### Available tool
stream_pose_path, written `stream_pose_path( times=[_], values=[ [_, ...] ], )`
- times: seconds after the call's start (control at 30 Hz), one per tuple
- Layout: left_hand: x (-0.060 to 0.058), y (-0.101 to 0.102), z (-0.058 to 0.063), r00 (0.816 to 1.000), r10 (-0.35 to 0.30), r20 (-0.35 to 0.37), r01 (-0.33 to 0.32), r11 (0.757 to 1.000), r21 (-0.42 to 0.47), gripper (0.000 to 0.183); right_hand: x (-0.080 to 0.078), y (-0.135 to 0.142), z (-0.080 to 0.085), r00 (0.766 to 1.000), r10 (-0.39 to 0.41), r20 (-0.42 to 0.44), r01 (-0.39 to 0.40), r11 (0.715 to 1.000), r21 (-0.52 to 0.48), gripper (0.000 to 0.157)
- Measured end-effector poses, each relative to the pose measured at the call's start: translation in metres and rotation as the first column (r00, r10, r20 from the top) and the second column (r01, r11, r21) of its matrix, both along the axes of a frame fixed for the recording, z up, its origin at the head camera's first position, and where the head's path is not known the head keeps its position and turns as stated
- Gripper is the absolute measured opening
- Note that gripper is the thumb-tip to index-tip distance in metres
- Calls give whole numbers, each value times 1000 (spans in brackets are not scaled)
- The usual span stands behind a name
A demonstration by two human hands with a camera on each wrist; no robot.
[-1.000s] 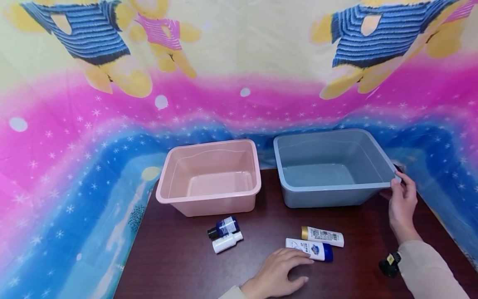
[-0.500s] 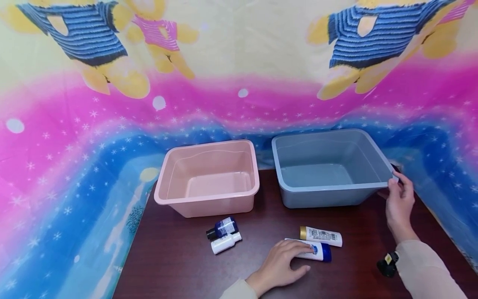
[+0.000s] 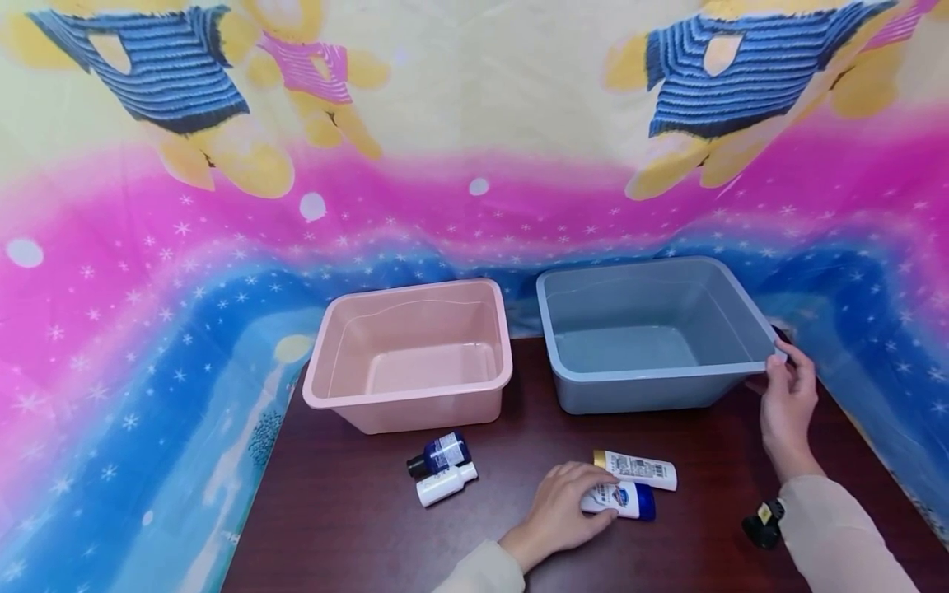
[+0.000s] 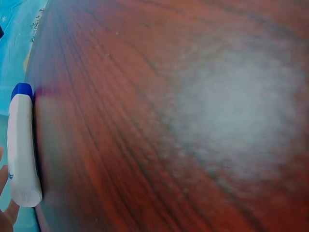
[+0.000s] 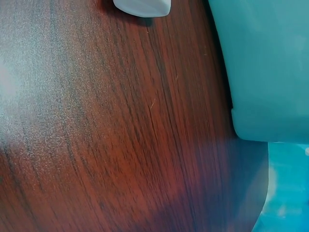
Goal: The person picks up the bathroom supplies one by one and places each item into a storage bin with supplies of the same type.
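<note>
My left hand (image 3: 567, 504) curls over the left end of a white squeeze bottle with a blue cap (image 3: 623, 499), fingers on the far side and thumb on the near side. The bottle lies on the table; in the left wrist view its white side (image 4: 21, 145) shows, with fingertips (image 4: 7, 217) at the left edge. With thumb and fingers, my right hand (image 3: 789, 412) grips the near right rim corner of a grey-blue plastic basin (image 3: 660, 391). Just behind the first bottle lies a white bottle with a gold cap (image 3: 652, 470), partly covered by the left fingers.
A pink basin (image 3: 437, 409) stands at the back left. In front of it lie a dark blue bottle with a black cap (image 3: 447, 451) and a small white bottle (image 3: 446, 485). A patterned cloth (image 3: 474, 107) hangs behind the brown table (image 3: 356, 527).
My left hand has turned from lying flat over the white bottle to curling around its left end, thumb drawn in against it. The right hand stays at the basin's rim.
</note>
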State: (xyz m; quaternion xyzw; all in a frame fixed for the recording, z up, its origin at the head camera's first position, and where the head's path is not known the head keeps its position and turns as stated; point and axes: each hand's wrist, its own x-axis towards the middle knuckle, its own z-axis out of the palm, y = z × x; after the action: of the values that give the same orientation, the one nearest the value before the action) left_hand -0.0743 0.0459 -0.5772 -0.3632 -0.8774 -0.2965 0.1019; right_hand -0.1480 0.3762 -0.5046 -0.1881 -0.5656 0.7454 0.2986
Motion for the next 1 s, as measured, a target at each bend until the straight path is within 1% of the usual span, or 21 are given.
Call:
stream_pose_path(
  times=[0.13,0.3,0.47,0.6,0.8,1.0],
  values=[
    [-1,4,-1,999,31,12,-31,999,-16,43,-1,0,-1,1000,-2,-7,2,1000,13,32],
    [-1,8,-3,998,52,22,-51,998,-45,46,-2,1,-2,1000,-4,-7,4,1000,26,32],
    [-2,11,-9,998,62,-1,-62,995,-72,49,-3,0,-3,1000,-11,10,11,1000,29,32],
    [-3,13,-13,998,56,-19,-57,994,-95,51,-2,0,-3,1000,-19,10,19,999,34,32],
    [-5,14,-17,999,30,-34,-34,989,-144,55,-1,-1,-1,1000,-13,-2,13,999,43,32],
    [-6,14,-18,999,20,-35,-25,987,-161,54,-1,-1,-1,1000,0,3,0,999,53,33]
  ],
)
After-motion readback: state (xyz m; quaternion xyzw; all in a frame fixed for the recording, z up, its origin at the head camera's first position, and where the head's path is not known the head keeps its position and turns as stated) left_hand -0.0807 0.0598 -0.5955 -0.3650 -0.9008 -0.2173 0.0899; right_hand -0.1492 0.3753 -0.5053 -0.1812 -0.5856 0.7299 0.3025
